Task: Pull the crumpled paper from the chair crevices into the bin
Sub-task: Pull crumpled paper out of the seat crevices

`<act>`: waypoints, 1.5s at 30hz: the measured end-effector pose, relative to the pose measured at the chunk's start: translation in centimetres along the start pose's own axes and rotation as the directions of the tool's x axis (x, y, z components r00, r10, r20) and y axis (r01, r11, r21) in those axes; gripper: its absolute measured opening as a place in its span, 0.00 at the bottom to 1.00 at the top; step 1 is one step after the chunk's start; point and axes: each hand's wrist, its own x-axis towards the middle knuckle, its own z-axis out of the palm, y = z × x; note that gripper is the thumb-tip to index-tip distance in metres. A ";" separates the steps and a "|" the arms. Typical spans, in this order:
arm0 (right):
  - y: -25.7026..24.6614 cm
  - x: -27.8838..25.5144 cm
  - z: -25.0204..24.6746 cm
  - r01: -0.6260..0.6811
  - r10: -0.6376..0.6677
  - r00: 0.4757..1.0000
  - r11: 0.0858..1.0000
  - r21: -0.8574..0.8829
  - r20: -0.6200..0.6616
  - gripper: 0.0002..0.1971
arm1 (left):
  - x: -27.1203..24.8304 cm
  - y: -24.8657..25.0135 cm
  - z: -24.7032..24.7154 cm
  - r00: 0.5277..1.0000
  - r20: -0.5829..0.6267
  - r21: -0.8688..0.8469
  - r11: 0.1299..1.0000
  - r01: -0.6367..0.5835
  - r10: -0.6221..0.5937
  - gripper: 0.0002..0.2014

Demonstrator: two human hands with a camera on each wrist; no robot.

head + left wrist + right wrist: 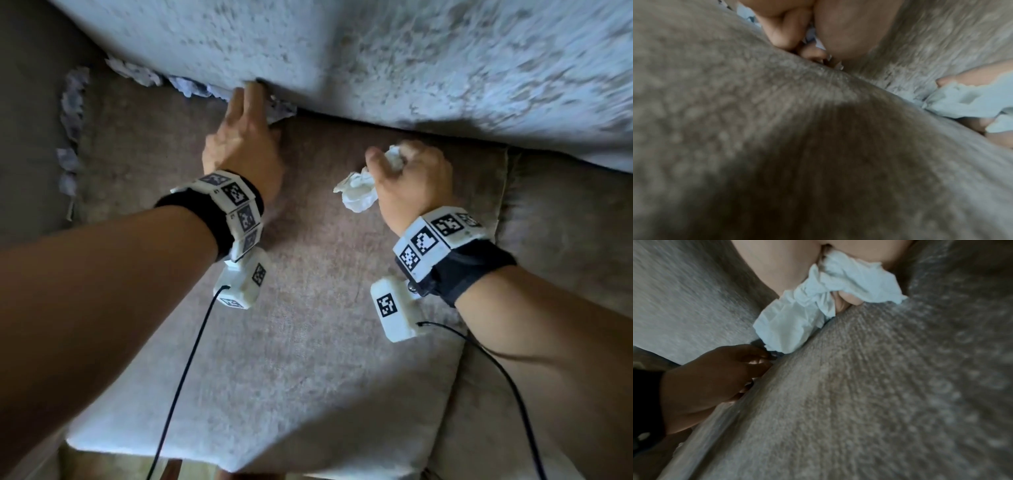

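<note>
Left hand (245, 144) nearer, fingers pinching paper scrap (282, 111) in far crevice; strip runs leftward. Right hand (409, 178) clutching crumpled wad (358, 190).

Dim, soft daylight; motion blur (both wrist views), edges warped

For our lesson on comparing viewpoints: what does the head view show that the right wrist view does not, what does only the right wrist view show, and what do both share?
Only the head view shows the paper scraps lining the crevice along the left armrest and under the backrest, both wristbands, the camera cables and the seat cushion's front edge.

Only the right wrist view shows the right hand's palm side, its fingers curled round the paper wad.

Both show the left hand reaching into the back crevice, the wad in the right hand, and the cushion.
</note>
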 end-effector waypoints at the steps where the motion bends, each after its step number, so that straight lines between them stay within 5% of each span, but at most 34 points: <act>1: 0.0 0.1 0.1 -0.001 0.001 1.000 1.000 0.000 0.005 0.17 | 0.1 -0.1 0.1 1.000 0.007 0.030 0.999 -0.014 0.013 0.19; 5: -0.7 0.2 0.1 -0.052 0.050 0.997 0.998 0.031 0.054 0.25 | 0.8 0.1 -0.2 0.999 0.038 0.064 0.998 0.007 -0.010 0.12; 11: -2.5 0.5 0.2 -0.006 0.004 0.996 1.000 0.027 0.086 0.29 | -0.3 0.2 -0.9 0.995 0.089 0.062 0.997 0.045 -0.050 0.16; 14: -3.4 0.5 0.3 0.016 -0.020 0.996 0.999 0.043 0.082 0.25 | -2.6 -0.1 -1.0 0.991 0.104 0.016 0.996 0.085 -0.086 0.14; 19: -6.3 0.7 1.5 0.051 -0.049 0.987 0.999 -0.007 0.156 0.15 | -5.7 -3.2 -0.6 0.987 -0.034 -0.226 0.963 0.146 -0.157 0.16; 23: -9.1 0.9 4.3 0.072 -0.089 0.962 0.995 0.075 0.259 0.03 | -6.1 -5.5 -1.7 0.946 -0.004 -0.369 0.880 0.299 -0.323 0.20; 27: -12.4 0.4 6.9 0.085 -0.135 0.961 0.974 0.209 0.241 0.07 | -6.1 -7.5 -2.9 0.929 -0.015 -0.406 0.851 0.332 -0.370 0.12; 31: -14.6 1.2 8.7 0.237 -0.248 0.930 0.969 0.074 0.270 0.18 | -5.9 -9.8 -3.9 0.922 0.009 -0.422 0.834 0.354 -0.387 0.10; 35: -15.7 2.5 10.3 0.293 -0.268 0.914 0.955 -0.040 0.304 0.16 | -5.3 -11.8 -4.0 0.941 0.004 -0.439 0.845 0.305 -0.338 0.13; 45: -17.4 4.1 11.5 0.168 -0.090 0.915 0.971 -0.169 0.393 0.16 | -4.5 -13.5 -4.6 0.937 0.019 -0.447 0.836 0.319 -0.347 0.15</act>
